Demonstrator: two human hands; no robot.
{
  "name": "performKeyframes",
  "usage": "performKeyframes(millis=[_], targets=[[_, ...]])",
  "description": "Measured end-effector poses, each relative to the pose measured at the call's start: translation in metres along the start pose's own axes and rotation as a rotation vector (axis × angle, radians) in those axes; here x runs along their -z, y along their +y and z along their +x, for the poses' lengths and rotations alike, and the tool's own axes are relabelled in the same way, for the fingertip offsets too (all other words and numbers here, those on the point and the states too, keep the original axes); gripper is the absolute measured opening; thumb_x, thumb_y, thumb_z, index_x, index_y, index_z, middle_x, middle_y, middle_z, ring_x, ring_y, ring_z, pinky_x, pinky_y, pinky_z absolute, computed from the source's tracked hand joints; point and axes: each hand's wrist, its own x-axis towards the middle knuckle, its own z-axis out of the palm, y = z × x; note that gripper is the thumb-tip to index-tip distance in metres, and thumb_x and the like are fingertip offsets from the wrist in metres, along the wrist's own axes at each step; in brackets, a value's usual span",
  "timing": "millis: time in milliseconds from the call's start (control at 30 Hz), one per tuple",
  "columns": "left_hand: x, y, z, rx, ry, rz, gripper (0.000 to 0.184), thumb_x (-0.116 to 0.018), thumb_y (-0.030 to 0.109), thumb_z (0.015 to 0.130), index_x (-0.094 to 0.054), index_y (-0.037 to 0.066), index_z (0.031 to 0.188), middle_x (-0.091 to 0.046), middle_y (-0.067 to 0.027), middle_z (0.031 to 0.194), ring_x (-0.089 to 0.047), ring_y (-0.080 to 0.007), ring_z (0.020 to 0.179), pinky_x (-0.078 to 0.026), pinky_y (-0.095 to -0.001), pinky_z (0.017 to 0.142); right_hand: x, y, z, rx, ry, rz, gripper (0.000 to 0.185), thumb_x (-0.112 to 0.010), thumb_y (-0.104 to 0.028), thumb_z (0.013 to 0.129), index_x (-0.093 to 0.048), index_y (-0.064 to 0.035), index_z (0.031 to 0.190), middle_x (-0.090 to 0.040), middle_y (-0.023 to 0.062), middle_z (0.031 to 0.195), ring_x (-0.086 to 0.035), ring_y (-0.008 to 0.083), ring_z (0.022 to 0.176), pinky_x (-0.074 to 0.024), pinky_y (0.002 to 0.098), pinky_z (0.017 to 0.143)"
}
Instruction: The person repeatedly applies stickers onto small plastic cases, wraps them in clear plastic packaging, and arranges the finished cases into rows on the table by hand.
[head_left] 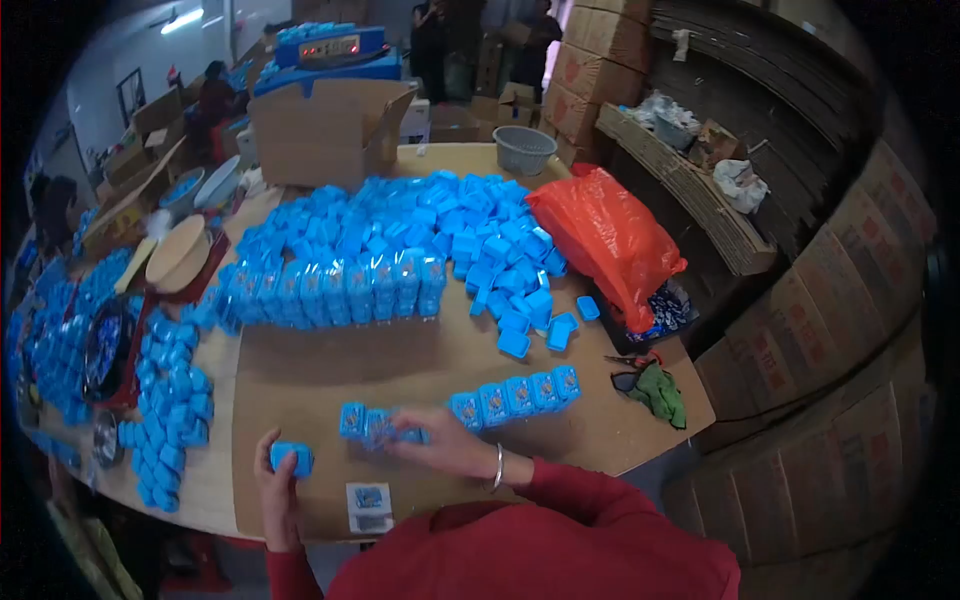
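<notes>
Near the lower left of the frame, one blue box (291,459) sits raised in the left hand (276,484), thumb on one side and fingers on the other. To its right, the right hand (448,444) reaches over a row of printed boxes (518,396) standing on the brown tabletop (300,385) — blur at the fingertips hides whether they grip one or only touch it, so I cannot tell how far they are open.

A light hold by the edges seems best for the raised box, leaving its broad face uncovered and unsmudged. At the row, a small pinch from above should disturb the neighbours least; a low wrist — this one wears a silver bangle (498,466) — could knock them out of line.

Just below, at bottom centre, lies a pale card (370,508) with a printed blue patch; sleeves would do well to clear it. Further up, glossy wrapped packs (350,290) form a long block, with loose blue containers (500,255) heaped behind and to the right. At centre right are a red plastic bag (605,235) and a green cloth (661,396).
</notes>
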Motion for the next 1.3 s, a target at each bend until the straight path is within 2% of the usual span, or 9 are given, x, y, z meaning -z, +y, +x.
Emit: performKeyframes(millis=[67, 133, 200, 300, 400, 433, 733, 933, 1300], targets=[[-0.015, 0.01, -0.002, 0.104, -0.179, -0.15, 0.045, -0.065, 0.012, 0.083, -0.048, 0.005, 0.124, -0.051, -0.0086, 0.113, -0.054, -0.0154, 0.098, -0.049, -0.0282, 0.078, 0.009, -0.017, 0.005, -0.261, -0.059, 0.011, 0.014, -0.068, -0.01, 0.082, -0.062, -0.0021, 0.092, -0.065, 0.0068, 0.093, -0.06, 0.0135, 0.087, -0.0466, 0.03, 0.077], [-0.042, 0.029, -0.01, 0.117, -0.251, -0.202, 0.042, -0.064, 0.011, 0.083, -0.049, 0.004, 0.121, -0.052, -0.0096, 0.111, -0.055, -0.0159, 0.098, -0.05, -0.0291, 0.079, 0.007, -0.019, 0.01, -0.199, 0.052, 0.036, 0.015, -0.068, -0.014, 0.08, -0.06, -0.0026, 0.087, -0.063, 0.0125, 0.088, -0.061, 0.0189, 0.082, -0.0462, 0.0304, 0.071], [-0.061, 0.038, -0.008, 0.118, -0.347, -0.229, 0.041, -0.063, 0.012, 0.083, -0.048, 0.004, 0.12, -0.053, -0.0092, 0.112, -0.057, -0.0174, 0.1, -0.051, -0.0304, 0.083, 0.014, -0.006, 0.022, 0.185, 0.162, -0.226, 0.014, -0.069, -0.009, 0.078, -0.061, -0.003, 0.088, -0.063, 0.0136, 0.094, -0.062, 0.0234, 0.086, -0.0474, 0.032, 0.071], [-0.083, 0.04, -0.007, 0.083, -0.345, -0.274, 0.036, -0.063, 0.008, 0.084, -0.049, 0.004, 0.118, -0.056, -0.0095, 0.109, -0.058, -0.017, 0.098, -0.051, -0.0316, 0.083, 0.03, -0.027, 0.031, 0.205, 0.195, -0.167, 0.015, -0.07, -0.005, 0.076, -0.062, -0.0029, 0.089, -0.064, 0.0131, 0.094, -0.062, 0.0276, 0.086, -0.0478, 0.0335, 0.073], [-0.089, 0.039, -0.004, 0.055, -0.326, -0.294, 0.04, -0.063, 0.014, 0.084, -0.048, 0.004, 0.12, -0.055, -0.0101, 0.113, -0.058, -0.0182, 0.101, -0.051, -0.0319, 0.085, 0.036, -0.038, 0.025, 0.109, 0.12, -0.078, 0.015, -0.069, -0.002, 0.076, -0.061, -0.0021, 0.089, -0.064, 0.0133, 0.094, -0.062, 0.0278, 0.088, -0.0474, 0.0343, 0.076], [-0.09, 0.04, -0.006, 0.041, -0.312, -0.297, 0.04, -0.063, 0.014, 0.085, -0.048, 0.005, 0.12, -0.055, -0.0102, 0.114, -0.059, -0.0183, 0.101, -0.051, -0.0319, 0.086, 0.037, -0.036, 0.022, 0.12, 0.109, -0.096, 0.013, -0.069, -0.006, 0.081, -0.065, -0.0013, 0.092, -0.067, 0.0063, 0.093, -0.061, 0.0125, 0.085, -0.0467, 0.0257, 0.076], [-0.105, 0.036, -0.015, -0.036, -0.282, -0.267, 0.038, -0.064, 0.014, 0.084, -0.045, 0.005, 0.116, -0.054, -0.0095, 0.111, -0.058, -0.0188, 0.102, -0.05, -0.0314, 0.086, 0.034, -0.024, -0.001, -0.083, 0.033, 0.241, 0.023, -0.068, -0.014, 0.084, -0.063, -0.0001, 0.101, -0.066, 0.009, 0.091, -0.059, 0.0155, 0.079, -0.0466, 0.029, 0.068], [-0.112, 0.037, -0.022, -0.053, -0.325, -0.319, 0.04, -0.063, 0.012, 0.083, -0.043, 0.005, 0.117, -0.053, -0.0089, 0.11, -0.057, -0.0184, 0.102, -0.049, -0.0304, 0.086, 0.04, -0.031, 0.0, -0.061, -0.048, 0.096, 0.024, -0.063, -0.011, 0.089, -0.062, 0.0, 0.11, -0.065, 0.006, 0.102, -0.06, 0.0118, 0.09, -0.0462, 0.0253, 0.08], [-0.116, 0.034, -0.034, -0.124, -0.343, -0.336, 0.043, -0.068, 0.004, 0.077, -0.043, 0.008, 0.112, -0.053, -0.0071, 0.111, -0.054, -0.0148, 0.101, -0.044, -0.0281, 0.089, 0.042, -0.028, -0.003, 0.022, -0.102, 0.068, 0.029, -0.062, -0.024, 0.089, -0.06, 0.0003, 0.104, -0.062, 0.008, 0.088, -0.057, 0.0144, 0.078, -0.0447, 0.029, 0.069]])
